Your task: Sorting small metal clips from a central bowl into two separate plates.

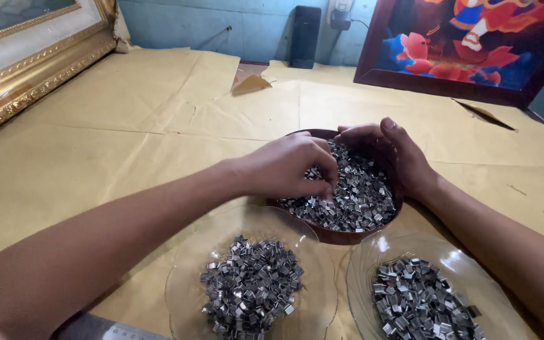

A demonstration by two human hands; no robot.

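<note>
Small metal clips (354, 195) fill the brown bowl (341, 236) mid-bench, where I have my left hand (288, 167) pinching a few from the heap and my right hand (388, 151) curled over the far rim to steady it, two glass plates (184, 283) of clips waiting at the near edge.

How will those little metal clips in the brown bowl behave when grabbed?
The metal clips look small, smooth and loose, so some will likely slip from the left hand. They are probably stiff, and heaped together likely heavy for the brown bowl.
</note>
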